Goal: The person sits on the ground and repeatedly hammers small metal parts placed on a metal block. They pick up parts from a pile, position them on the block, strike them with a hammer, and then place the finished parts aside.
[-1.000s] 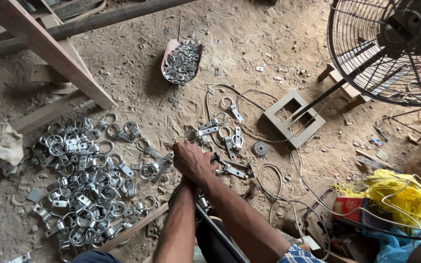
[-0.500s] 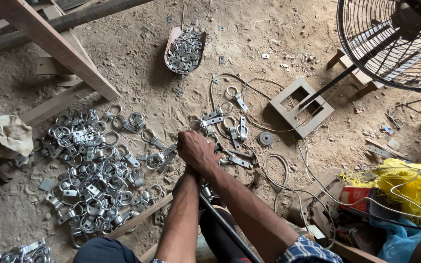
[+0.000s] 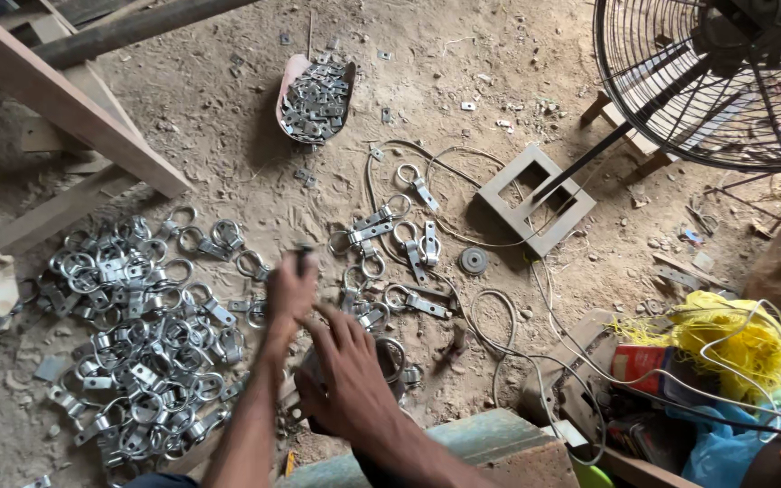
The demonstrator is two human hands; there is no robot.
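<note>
My left hand (image 3: 289, 291) is a closed fist, blurred, with a small dark metal piece (image 3: 303, 257) sticking out of its top. It hovers at the right edge of a big pile of metal ring clamps (image 3: 137, 334) on the dirt floor. My right hand (image 3: 347, 375) lies just below and to the right, fingers spread, resting on a dark object beside a ring clamp (image 3: 392, 354). What lies under its palm is hidden. A smaller scatter of ring clamps (image 3: 399, 244) lies just beyond both hands.
A pink scoop of small metal plates (image 3: 316, 98) sits farther back. A grey square frame (image 3: 535, 201), thin white wire (image 3: 499, 316), a standing fan (image 3: 725, 72), wooden beams (image 3: 65, 108), a yellow string bundle (image 3: 725, 339) and a green board (image 3: 463, 443) surround the spot.
My hands were together over the small scatter of clamps. The left hand has since swung left toward the big pile, and the right has dropped lower. The camera view has shifted.
</note>
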